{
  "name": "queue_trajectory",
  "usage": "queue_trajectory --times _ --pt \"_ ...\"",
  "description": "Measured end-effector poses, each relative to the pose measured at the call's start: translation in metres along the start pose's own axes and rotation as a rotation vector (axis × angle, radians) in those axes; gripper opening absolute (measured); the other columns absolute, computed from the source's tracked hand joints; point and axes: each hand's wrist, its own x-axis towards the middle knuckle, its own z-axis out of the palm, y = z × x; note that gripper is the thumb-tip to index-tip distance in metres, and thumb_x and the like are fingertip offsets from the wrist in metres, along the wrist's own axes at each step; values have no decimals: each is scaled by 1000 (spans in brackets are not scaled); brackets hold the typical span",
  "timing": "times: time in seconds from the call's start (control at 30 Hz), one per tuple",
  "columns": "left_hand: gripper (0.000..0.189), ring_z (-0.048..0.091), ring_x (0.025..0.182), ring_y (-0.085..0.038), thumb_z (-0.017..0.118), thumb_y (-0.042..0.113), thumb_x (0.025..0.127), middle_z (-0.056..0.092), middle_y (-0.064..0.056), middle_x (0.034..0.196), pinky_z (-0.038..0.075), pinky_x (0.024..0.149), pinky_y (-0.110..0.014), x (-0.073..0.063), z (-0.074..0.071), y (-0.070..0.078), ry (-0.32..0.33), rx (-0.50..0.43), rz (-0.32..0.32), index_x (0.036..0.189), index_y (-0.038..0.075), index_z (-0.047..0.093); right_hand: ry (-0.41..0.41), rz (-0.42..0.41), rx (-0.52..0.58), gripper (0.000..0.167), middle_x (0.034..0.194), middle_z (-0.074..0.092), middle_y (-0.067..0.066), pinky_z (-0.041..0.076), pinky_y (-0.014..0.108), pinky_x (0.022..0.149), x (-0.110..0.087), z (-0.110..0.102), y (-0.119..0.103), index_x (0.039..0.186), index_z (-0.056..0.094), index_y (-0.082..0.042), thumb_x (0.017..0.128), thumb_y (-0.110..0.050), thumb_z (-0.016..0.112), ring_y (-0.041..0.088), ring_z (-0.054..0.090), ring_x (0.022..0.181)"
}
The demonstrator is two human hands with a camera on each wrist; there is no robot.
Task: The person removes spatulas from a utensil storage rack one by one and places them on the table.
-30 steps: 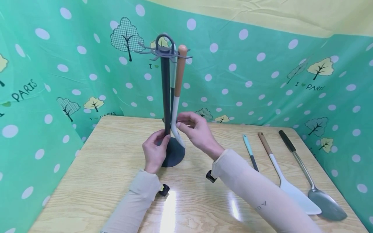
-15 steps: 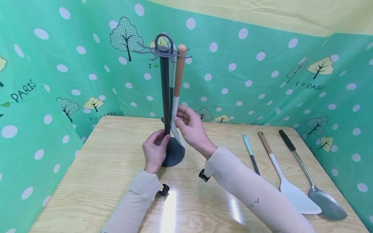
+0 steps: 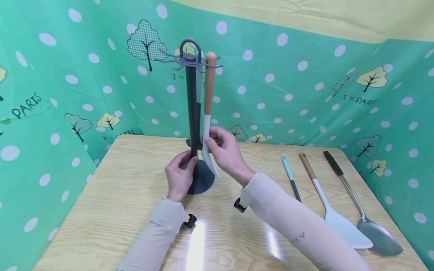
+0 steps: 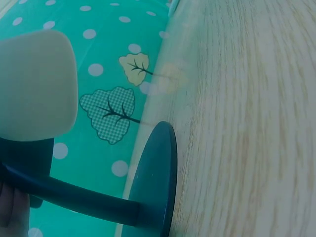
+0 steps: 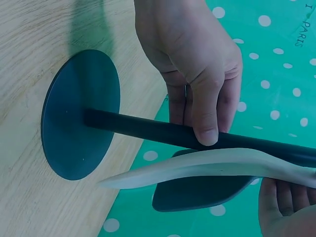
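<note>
- Fingers closed: black pole [image 3: 191, 109] gripped by left hand [image 3: 178, 175], white utensil [image 3: 207, 122] pinched by right hand [image 3: 228, 152].
- Black pole could be tipped if white utensil is tugged sideways.

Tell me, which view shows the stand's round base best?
The right wrist view: the base shows nearly whole. In the head view, the left hand hides part; in the left wrist view, the base looks narrow, cut off.

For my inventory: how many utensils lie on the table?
3, at the right: leftmost a turquoise-handled utensil, then a white spatula, then a metal spatula. The right sleeve may hide more.
</note>
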Motion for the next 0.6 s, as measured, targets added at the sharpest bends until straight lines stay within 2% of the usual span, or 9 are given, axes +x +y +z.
queue_trajectory --times 0.27,0.47,0.6 --pt "24 67 89 -19 72 17 87 72 -6 98 53 84 -26 1 0 0 -6 5 11 109 9 71 5 -26 -67 17 100 66 10 53 35 81 -4 -6 -2 110 65 -9 97 -13 56 18 63 88" --pt "24 67 90 -19 72 19 86 72 -5 98 54 85 -32 0 1 -1 -6 3 0 109 10 72 -1 -16 -70 17 101 66 8 53 35 79 -7 -10 -3 110 66 -11 96 -16 59 17 64 90" --pt "23 67 90 -17 73 19 86 72 -4 98 54 84 -28 0 1 -1 0 2 -10 108 10 72 0 -2 -88 18 102 66 14 52 35 80 -14 -11 -23 111 65 -4 95 -11 59 24 64 90"
